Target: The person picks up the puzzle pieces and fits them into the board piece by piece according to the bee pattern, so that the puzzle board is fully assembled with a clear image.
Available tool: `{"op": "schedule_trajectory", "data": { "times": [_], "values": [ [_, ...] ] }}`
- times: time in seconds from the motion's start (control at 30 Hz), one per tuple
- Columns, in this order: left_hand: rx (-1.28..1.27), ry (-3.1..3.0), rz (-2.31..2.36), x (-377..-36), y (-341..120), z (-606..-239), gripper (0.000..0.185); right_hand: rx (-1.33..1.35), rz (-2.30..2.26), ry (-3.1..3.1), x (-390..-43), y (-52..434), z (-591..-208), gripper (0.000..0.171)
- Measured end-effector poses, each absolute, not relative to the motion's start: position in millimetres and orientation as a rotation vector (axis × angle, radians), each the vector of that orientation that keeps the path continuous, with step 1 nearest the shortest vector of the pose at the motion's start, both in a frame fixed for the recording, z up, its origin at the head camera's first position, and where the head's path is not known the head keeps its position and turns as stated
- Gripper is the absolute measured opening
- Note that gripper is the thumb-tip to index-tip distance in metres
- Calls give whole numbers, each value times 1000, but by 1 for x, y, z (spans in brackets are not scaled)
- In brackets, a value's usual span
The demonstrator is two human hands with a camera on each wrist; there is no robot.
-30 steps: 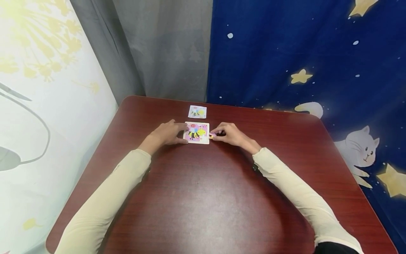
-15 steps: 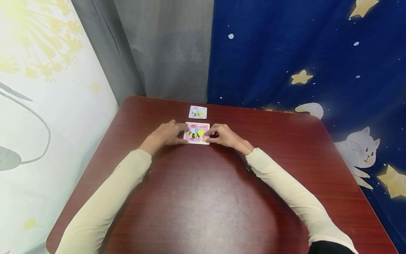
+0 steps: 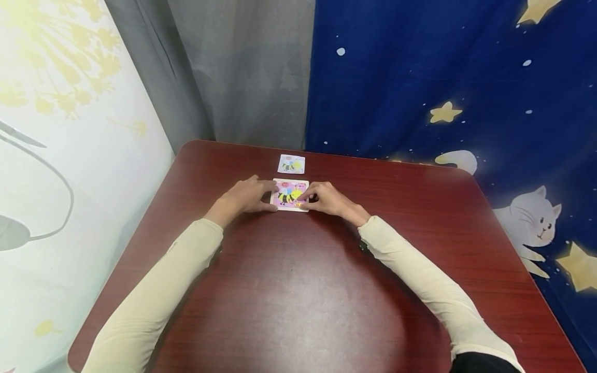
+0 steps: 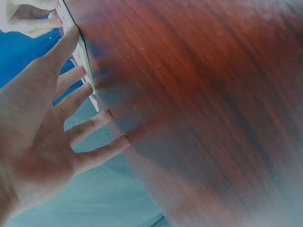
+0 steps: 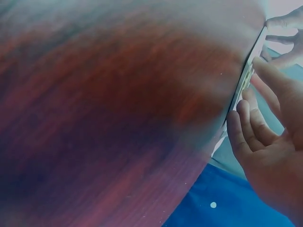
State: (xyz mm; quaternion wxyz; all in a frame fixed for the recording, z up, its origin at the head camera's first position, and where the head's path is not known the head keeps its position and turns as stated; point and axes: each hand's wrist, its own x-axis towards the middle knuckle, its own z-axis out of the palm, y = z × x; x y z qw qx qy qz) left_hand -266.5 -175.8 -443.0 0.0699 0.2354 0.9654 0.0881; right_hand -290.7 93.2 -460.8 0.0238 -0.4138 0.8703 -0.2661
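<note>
A square jigsaw puzzle board [image 3: 283, 203] with a white rim and a bee picture on pink lies flat on the table. My left hand [image 3: 247, 196] touches its left side, thumb near the front corner and a finger over the far part. In the left wrist view the fingers of that hand are straight and spread. My right hand [image 3: 328, 199] pinches a small puzzle piece [image 3: 298, 204] at the lower right of the picture, its thumb and forefinger partly covering it. In the right wrist view the board [image 5: 249, 66] appears nearly edge-on beside both hands.
A paper card [image 3: 291, 164] with the same bee picture lies just behind the board. The reddish-brown table [image 3: 289, 290] has rounded far corners, with grey and blue curtains [image 3: 373, 77] behind it. A pale wall [image 3: 70, 181] stands at the left.
The right hand has moved left, bringing the puzzle piece from beside the board's right edge into the lower right of the picture. The left hand has stayed on the board.
</note>
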Motion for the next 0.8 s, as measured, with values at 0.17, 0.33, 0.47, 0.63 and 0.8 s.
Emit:
{"op": "schedule_trajectory", "data": {
  "times": [0.17,0.33,0.47,0.63,0.8],
  "values": [
    [711,2903,269,-267,-175,-442,69,-1243,-807,2676,-292,92,-459,20],
    [695,2899,269,-267,-175,-442,69,-1215,-759,2678,-293,90,-458,20],
    [691,2894,270,-266,-175,-442,69,-1231,-741,2686,-293,89,-457,19],
    [673,2890,266,-266,-174,-441,69,-1249,-765,2690,-293,90,-459,16],
    [682,2891,272,-266,-174,-440,69,-1228,-789,2702,-292,90,-461,15]
  ]
}}
